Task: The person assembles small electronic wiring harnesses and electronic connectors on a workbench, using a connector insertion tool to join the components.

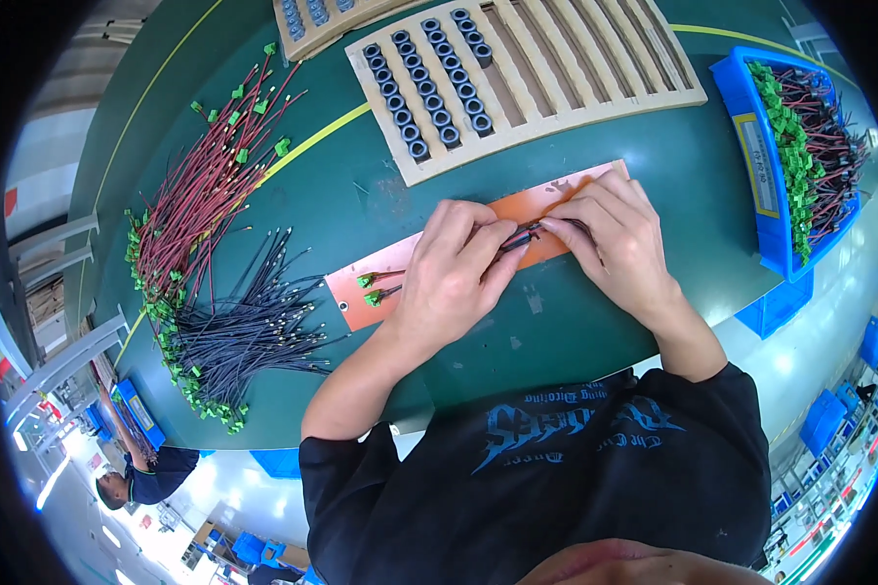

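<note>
Pinching a short bundle of dark and red wires (519, 234) between the fingertips of both hands, the person works just over the orange mat (429, 255), which serves as the landmark on the green surface (595, 322). The left hand (451, 278) is closed on the near part of the bundle; the right hand (619, 239) grips its far end, fingers curled tight, so both hands are clamped on the same wires and almost touching. At the mat's left end lie the bundle's two green connectors (369, 289).

My judgement: a pull that is too hard could drag those connectors off the mat or tug a wire out of its plug, and a slack pinch could let the strands spring apart.

Right of the mat stands a blue bin (746, 117) of green-plugged leads with a pale, yellow-edged rectangular label (754, 164) on its near wall. Beyond the mat sits a slatted wooden tray (595, 58) holding rows of dark rings (429, 83). Left of the mat lie loose red wires (205, 185) and a heap of black wires (234, 336).
</note>
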Tool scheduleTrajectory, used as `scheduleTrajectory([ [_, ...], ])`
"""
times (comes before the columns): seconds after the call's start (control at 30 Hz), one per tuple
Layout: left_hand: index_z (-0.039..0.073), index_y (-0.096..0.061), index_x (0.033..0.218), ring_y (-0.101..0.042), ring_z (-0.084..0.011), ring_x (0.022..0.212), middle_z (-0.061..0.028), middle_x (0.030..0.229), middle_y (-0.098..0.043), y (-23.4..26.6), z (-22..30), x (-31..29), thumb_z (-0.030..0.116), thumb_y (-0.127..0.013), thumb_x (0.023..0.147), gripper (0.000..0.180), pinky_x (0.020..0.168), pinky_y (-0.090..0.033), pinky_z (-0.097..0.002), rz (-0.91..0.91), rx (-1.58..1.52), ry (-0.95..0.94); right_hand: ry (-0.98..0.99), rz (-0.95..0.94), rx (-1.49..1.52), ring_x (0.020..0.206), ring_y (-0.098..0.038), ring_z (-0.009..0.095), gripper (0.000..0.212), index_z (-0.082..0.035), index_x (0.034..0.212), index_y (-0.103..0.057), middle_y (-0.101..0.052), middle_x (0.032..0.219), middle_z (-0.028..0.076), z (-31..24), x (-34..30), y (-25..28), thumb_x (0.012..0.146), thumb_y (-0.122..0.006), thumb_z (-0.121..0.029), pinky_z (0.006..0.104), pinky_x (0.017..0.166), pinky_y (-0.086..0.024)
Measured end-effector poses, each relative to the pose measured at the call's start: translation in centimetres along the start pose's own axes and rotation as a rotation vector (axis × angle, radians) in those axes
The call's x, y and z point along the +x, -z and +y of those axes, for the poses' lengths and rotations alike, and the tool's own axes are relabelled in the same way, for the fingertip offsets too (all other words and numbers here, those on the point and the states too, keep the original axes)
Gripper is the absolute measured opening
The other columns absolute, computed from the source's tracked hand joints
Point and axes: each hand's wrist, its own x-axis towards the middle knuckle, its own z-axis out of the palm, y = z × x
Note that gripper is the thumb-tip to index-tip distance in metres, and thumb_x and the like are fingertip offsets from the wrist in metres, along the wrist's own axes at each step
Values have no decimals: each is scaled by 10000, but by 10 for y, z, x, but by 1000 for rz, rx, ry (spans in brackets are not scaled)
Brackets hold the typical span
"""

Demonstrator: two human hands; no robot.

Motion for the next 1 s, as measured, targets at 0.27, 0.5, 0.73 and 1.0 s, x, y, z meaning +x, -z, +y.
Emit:
scheduleTrajectory([
  [0.27,-29,-732,963,-575,-277,751,-105,831,-559,-1,3,-2,37,-836,741,254,650,-486,-401,-17,-15,72,-58,-30,117,930,-637,241,148,-50,838,-694,-677,856,59,11,-5,-12,792,-814,-122,402,883,-445],
  [0.5,-36,-738,964,-584,-279,755,-111,821,-561,0,3,-1,34,-848,722,275,647,-488,-397,-45,12,73,-24,-15,140,851,-592,238,144,-70,822,-675,-647,826,49,14,-9,-19,801,-807,-124,387,840,-416],
  [0.73,-46,-721,970,-586,-280,760,-118,839,-560,-2,2,1,11,-839,725,277,649,-491,-393,-69,28,38,-15,6,156,831,-577,238,142,-75,818,-666,-638,819,49,17,-9,-18,818,-796,-132,388,837,-406],
  [1.0,-55,-668,1050,-583,-302,776,-139,897,-549,-8,-1,-1,-2,-785,774,305,668,-502,-414,-33,102,-88,-18,3,151,882,-616,251,123,-67,843,-681,-654,845,50,16,-7,-14,835,-783,-134,388,852,-422],
])
